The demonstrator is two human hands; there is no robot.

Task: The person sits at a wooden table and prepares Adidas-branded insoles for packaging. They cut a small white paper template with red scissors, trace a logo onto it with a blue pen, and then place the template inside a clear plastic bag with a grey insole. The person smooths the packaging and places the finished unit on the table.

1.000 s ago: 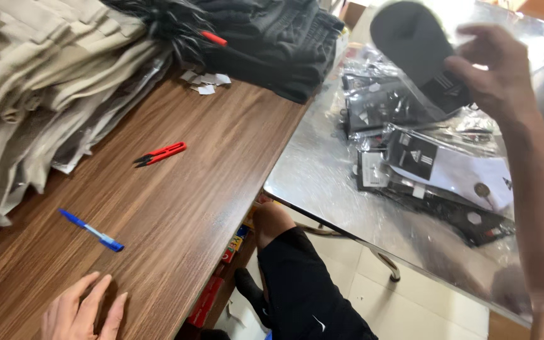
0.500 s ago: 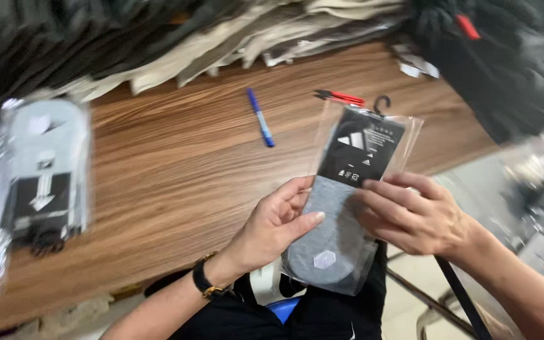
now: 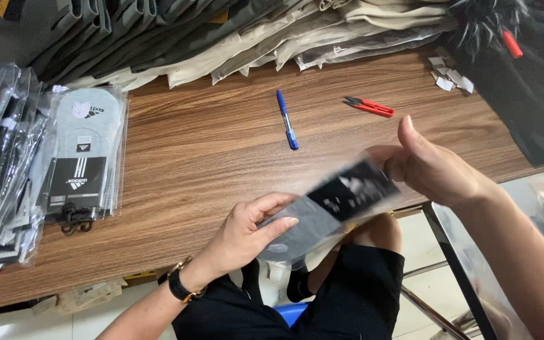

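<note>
Both hands pinch a clear packet of grey socks [image 3: 332, 204] over the table edge: the left hand [image 3: 247, 233] grips its lower end, the right hand [image 3: 432, 167] its upper end. Beyond the grip lie a blue pen [image 3: 287, 119] and red snips [image 3: 368, 106] on the wooden table [image 3: 196, 145]. Far left sits a stack of similar packets [image 3: 83, 157]; folded garments [image 3: 221, 31] line the back.
</note>
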